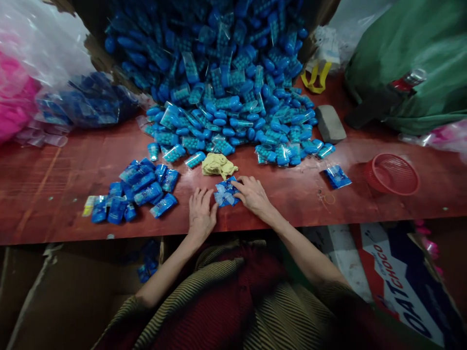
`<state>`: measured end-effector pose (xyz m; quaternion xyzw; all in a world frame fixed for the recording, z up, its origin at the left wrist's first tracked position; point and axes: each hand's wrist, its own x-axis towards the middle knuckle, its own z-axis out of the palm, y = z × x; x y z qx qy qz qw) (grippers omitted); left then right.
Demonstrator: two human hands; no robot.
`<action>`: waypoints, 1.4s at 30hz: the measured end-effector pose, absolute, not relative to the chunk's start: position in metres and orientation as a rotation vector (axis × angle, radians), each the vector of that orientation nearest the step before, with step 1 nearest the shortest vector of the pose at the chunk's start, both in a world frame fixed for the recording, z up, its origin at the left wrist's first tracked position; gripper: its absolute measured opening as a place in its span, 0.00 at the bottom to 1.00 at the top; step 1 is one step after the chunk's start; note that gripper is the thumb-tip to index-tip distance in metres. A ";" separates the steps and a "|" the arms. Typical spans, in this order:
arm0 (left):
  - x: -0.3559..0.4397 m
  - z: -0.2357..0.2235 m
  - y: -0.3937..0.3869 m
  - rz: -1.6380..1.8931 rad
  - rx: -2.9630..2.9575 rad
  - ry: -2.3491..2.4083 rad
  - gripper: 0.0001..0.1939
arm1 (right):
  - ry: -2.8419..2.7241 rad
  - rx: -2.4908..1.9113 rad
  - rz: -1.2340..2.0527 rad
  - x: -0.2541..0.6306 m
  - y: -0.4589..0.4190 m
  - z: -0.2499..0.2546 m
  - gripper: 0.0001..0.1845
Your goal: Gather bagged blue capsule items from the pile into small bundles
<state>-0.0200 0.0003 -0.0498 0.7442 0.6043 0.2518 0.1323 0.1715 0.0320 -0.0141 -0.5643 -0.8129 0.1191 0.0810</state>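
Small blue printed wrappers (225,192) lie flat near the table's front edge, between my two hands. My left hand (202,211) rests on the table just left of them, its fingers apart and nothing in it. On their right side, my right hand (253,197) has its fingertips and thumb closed on a wrapper edge. Right behind them sits a lump of pale yellow putty-like material (218,165). Filled blue packets (140,187) are piled to the left. A large heap of clear tubes with blue caps and blue beads (226,107) spreads at the back.
A red plastic basket (392,174) stands at the right, beside a flat blue packet (336,176). A grey block (331,124), a yellow tape loop (316,80) and a green sack (408,63) are farther back. Below the table's front edge is an open cardboard box (69,296).
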 end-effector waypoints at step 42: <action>0.021 -0.019 0.008 1.044 0.621 1.230 0.14 | -1.034 -1.345 1.479 0.143 0.017 -0.029 0.10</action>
